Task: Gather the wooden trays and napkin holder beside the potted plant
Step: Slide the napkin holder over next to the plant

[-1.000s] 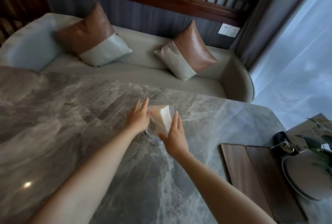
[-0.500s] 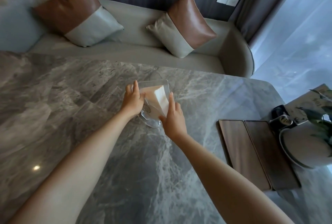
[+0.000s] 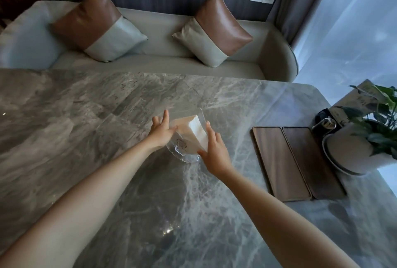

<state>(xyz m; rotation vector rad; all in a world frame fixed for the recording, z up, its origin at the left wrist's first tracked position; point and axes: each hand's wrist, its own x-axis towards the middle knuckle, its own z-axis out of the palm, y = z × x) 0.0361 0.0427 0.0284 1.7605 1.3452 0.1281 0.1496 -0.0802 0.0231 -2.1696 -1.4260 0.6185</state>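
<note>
Clear napkin holder [image 3: 186,138] between both hands (palms pressed), wooden trays [image 3: 296,163] apart

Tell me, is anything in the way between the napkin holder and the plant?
Yes. The two wooden trays lie side by side on the table, between the napkin holder held by both hands and the potted plant.
</note>
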